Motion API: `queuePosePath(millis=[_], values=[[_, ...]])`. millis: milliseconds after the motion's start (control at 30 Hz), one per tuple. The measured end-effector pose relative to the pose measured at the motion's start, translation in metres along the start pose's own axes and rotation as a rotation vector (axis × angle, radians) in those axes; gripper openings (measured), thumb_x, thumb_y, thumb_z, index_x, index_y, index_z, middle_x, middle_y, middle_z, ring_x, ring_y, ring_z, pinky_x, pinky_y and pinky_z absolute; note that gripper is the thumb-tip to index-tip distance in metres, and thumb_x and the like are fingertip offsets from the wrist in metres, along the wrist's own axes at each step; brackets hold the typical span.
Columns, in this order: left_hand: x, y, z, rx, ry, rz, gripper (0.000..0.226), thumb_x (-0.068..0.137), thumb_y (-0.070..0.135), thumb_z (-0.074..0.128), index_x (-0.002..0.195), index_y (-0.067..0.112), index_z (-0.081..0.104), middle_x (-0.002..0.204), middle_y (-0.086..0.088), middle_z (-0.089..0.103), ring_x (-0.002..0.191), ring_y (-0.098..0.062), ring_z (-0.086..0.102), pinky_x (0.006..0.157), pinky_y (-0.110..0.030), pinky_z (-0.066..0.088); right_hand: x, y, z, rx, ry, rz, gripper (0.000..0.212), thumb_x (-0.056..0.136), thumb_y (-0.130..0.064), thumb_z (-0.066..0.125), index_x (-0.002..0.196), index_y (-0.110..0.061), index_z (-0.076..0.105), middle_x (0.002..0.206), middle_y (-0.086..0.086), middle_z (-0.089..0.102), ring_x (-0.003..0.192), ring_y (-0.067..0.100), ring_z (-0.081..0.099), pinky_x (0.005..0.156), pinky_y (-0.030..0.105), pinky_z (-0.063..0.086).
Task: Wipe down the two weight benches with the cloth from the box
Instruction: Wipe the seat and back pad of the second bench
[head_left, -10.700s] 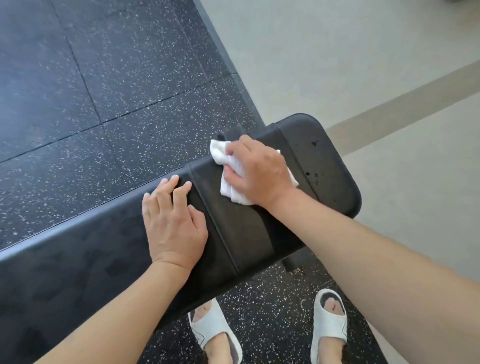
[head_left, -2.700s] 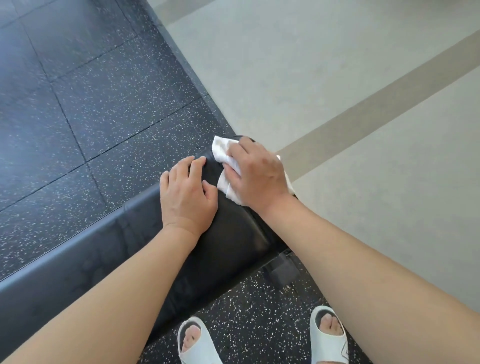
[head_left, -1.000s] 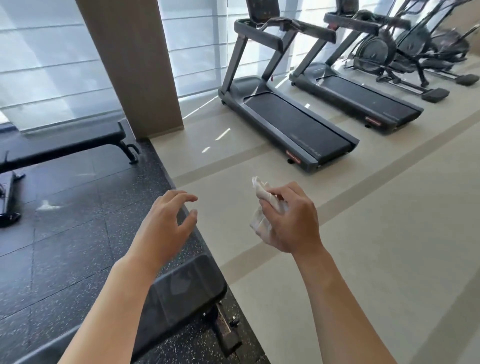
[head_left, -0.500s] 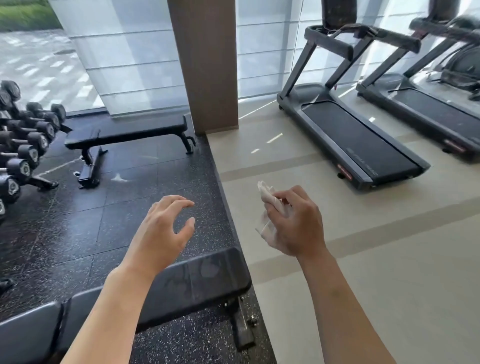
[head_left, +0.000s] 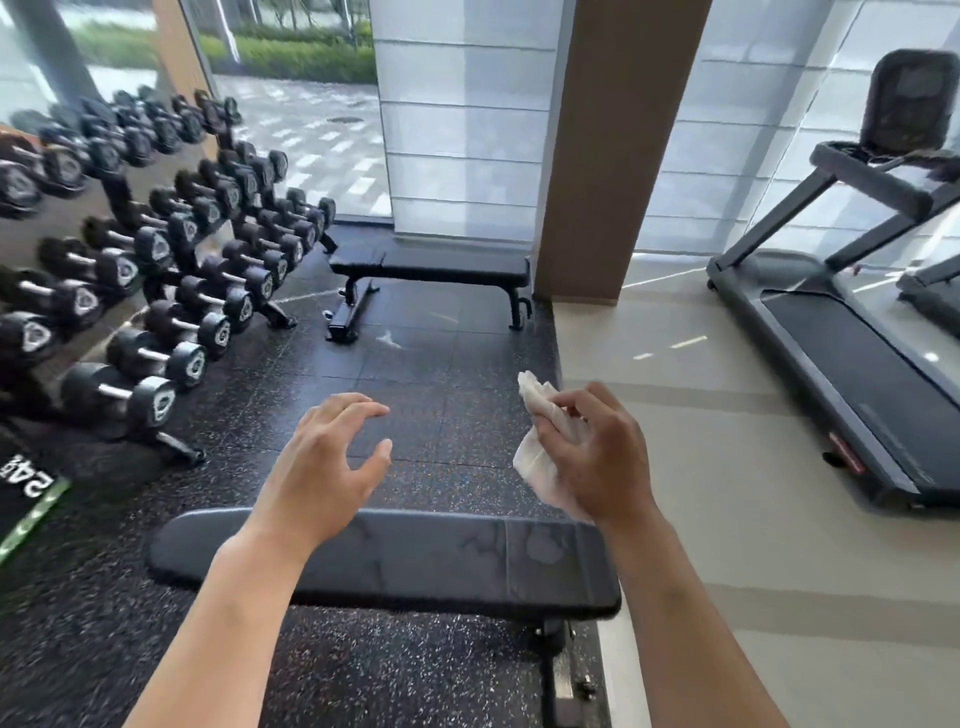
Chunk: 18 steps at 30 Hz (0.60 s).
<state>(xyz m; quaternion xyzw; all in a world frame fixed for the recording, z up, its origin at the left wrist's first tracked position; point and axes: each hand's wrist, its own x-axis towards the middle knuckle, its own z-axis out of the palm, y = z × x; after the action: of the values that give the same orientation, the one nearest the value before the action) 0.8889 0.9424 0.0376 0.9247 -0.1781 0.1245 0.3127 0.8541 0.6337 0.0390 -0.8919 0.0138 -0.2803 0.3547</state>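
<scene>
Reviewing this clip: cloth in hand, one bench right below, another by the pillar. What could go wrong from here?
1. The near bench shows wet streaks, so someone sitting on it could likely slip or get damp.
2. The path to the far bench runs beside the dumbbell rack, whose feet stick out onto the mat: a possible trip.
3. The right hand grips the cloth bunched up, which may wipe less evenly.

text: "24", upside down | on: black floor mat (head_left: 26, 488), lower left
</scene>
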Motion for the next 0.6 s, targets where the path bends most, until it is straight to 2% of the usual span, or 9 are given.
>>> queuePosePath(millis=[100,233,400,500,600], values=[[-0.024,-0.044,-0.048,0.008,0.059,-0.037,0.036,0.095,0.028,0.073,0.130,0.024,0.067,0.134,0.011,0.058,0.127,-0.015,0.053,0.113,-0.037,0.043,-0.003,-0.054,0.046,0.043,-0.055,-0.060,0.015,0.090,-0.035,0.080,0.100,-0.026,0.074,0.092,-0.014,0.058,0.078,0.010,0.062,0.071,0.038,0.055],[-0.061,-0.089,-0.106,0.061,0.139,-0.125,0.051,0.090,0.043,0.064,0.135,0.020,0.068,0.142,0.003,0.060,0.136,-0.017,0.049,0.118,-0.033,0.034,-0.007,-0.117,0.101,0.089,-0.111,-0.149,0.015,0.090,-0.039,0.079,0.098,-0.028,0.073,0.092,-0.016,0.055,0.077,0.007,0.061,0.069,0.035,0.052],[-0.110,-0.124,-0.160,0.099,0.242,-0.259,0.060,0.091,0.048,0.062,0.144,0.020,0.063,0.154,-0.001,0.052,0.148,-0.020,0.038,0.126,-0.042,0.029,-0.012,-0.180,0.148,0.102,-0.197,-0.250,0.015,0.090,-0.042,0.079,0.098,-0.030,0.073,0.092,-0.016,0.054,0.076,0.005,0.059,0.070,0.033,0.050],[-0.134,-0.142,-0.178,0.106,0.301,-0.334,0.057,0.097,0.045,0.068,0.149,0.023,0.058,0.161,0.000,0.046,0.153,-0.021,0.032,0.127,-0.050,0.028,-0.010,-0.210,0.168,0.134,-0.251,-0.303,0.015,0.089,-0.043,0.079,0.098,-0.033,0.073,0.093,-0.016,0.056,0.079,0.004,0.061,0.070,0.030,0.048],[-0.155,-0.154,-0.187,0.103,0.350,-0.412,0.061,0.095,0.042,0.071,0.152,0.027,0.054,0.163,0.000,0.043,0.154,-0.020,0.030,0.125,-0.050,0.028,-0.010,-0.230,0.187,0.147,-0.303,-0.345,0.015,0.089,-0.043,0.079,0.098,-0.032,0.074,0.093,-0.016,0.057,0.077,0.007,0.060,0.070,0.031,0.048]])
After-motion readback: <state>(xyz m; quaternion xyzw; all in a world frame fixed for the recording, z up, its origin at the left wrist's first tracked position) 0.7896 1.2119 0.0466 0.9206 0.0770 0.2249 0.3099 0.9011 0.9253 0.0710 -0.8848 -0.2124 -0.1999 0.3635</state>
